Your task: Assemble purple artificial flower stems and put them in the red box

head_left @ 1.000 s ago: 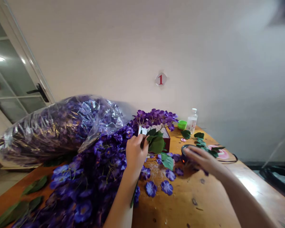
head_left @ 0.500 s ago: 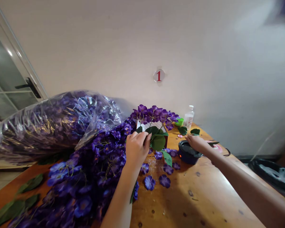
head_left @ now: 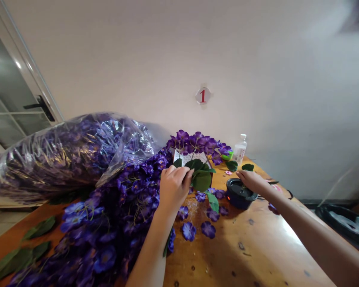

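My left hand [head_left: 174, 186] is closed around the stem of an artificial flower sprig [head_left: 201, 159] with green leaves and purple blossoms, held over the wooden table [head_left: 257, 255]. My right hand [head_left: 250, 180] reaches out over the far rim of a small dark round pot [head_left: 238, 193]; its fingers are pinched on something I cannot make out. Loose purple petals [head_left: 208, 229] lie on the table between my arms. A large heap of purple artificial flowers [head_left: 113, 215] lies just left of my left arm.
A clear plastic bag full of purple flowers [head_left: 66, 153] lies at the left. A clear bottle [head_left: 239, 149], a green cup and loose green leaves [head_left: 247, 167] sit at the table's far end. Leaves [head_left: 32, 235] lie near left. A door is at far left.
My right hand moved from near the pot's front to its far side. My left hand shifted slightly with the sprig. The camera view swung a little.
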The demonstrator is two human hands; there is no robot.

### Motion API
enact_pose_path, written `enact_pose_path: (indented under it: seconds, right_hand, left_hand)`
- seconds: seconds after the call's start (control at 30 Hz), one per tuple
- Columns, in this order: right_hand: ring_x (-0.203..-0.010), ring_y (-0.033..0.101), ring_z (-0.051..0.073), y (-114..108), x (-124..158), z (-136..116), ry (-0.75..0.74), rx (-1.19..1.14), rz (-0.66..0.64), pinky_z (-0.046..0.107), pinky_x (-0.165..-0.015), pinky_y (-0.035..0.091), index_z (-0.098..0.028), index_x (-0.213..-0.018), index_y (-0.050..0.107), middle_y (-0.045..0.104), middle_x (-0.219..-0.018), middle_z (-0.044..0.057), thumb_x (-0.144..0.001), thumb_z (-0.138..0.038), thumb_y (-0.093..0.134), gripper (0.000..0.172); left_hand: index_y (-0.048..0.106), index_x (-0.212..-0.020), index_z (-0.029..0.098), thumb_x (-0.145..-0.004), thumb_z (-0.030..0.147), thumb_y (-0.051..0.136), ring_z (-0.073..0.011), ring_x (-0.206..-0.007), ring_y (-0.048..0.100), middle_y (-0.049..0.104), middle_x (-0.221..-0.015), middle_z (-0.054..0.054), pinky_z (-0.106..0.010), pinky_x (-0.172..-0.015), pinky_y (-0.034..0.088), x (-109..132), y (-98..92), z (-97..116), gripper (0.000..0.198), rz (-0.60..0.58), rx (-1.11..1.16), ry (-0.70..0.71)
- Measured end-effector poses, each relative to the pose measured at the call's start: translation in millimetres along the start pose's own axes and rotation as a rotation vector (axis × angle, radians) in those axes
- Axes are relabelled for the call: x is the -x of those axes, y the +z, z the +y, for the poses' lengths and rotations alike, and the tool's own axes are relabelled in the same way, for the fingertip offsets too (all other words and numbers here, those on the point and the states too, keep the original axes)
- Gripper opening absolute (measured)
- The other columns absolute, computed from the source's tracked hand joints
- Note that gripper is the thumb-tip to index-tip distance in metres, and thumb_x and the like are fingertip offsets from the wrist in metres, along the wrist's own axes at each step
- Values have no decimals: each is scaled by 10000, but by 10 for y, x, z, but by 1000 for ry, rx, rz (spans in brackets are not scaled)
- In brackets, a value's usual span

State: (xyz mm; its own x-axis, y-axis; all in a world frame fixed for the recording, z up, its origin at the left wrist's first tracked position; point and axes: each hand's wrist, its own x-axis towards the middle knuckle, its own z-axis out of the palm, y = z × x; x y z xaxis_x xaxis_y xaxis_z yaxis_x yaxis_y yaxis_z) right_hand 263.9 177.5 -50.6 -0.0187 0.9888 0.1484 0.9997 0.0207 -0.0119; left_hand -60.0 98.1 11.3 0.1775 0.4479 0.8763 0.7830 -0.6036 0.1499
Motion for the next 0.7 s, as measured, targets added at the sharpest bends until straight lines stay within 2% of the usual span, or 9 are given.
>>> enact_pose_path:
  seconds: [0.1, 0.2, 0.4, 0.57, 0.7]
  right_hand:
    - [-779, 631, 160, -64, 26, -50, 22, -16, -24, 334, -731, 490, -129, -925, 618, 656, -880, 61, -945, -348, 451, 276]
    - [-808, 646, 221, -108, 47, -96, 41, -56, 4, 316, -685, 438, -134, -883, 618, 673, -899, 137, -969, -317, 341, 343]
    - [-819, 645, 274, -176, 57, -18, 132, -190, 74, 313, -642, 386, -161, -809, 602, 675, -856, 159, -943, -345, 330, 355]
    - [-716, 622, 243, -181, 65, -46, 167, -437, 138, 308, -650, 381, -196, -625, 536, 624, -663, 80, -838, -316, 522, 245]
    - [-499, 509, 178, -276, 115, -73, 239, -788, 276, 295, -538, 356, -218, -540, 441, 456, -466, 6, -822, -376, 518, 333]
  left_hand:
    - [600, -797, 194, -934, 277, 442, -163, -672, 484, 650, -702, -5, -299, -666, 317, -1, -1, -16, 225, 17, 6, 27]
    - [598, -807, 193, -937, 284, 443, -166, -681, 485, 660, -719, -9, -301, -667, 319, 0, 1, -35, 222, 10, 5, 59]
    - [594, -806, 191, -943, 283, 434, -171, -683, 474, 645, -697, -12, -306, -668, 317, -9, -1, -55, 230, -10, -6, 100]
    - [588, -793, 184, -945, 272, 433, -169, -677, 464, 622, -667, -4, -311, -671, 312, -13, 2, -23, 234, -33, -1, 131]
    - [594, -805, 184, -939, 271, 458, -165, -688, 465, 611, -661, 2, -313, -686, 312, -7, -5, 8, 210, -40, -9, 154]
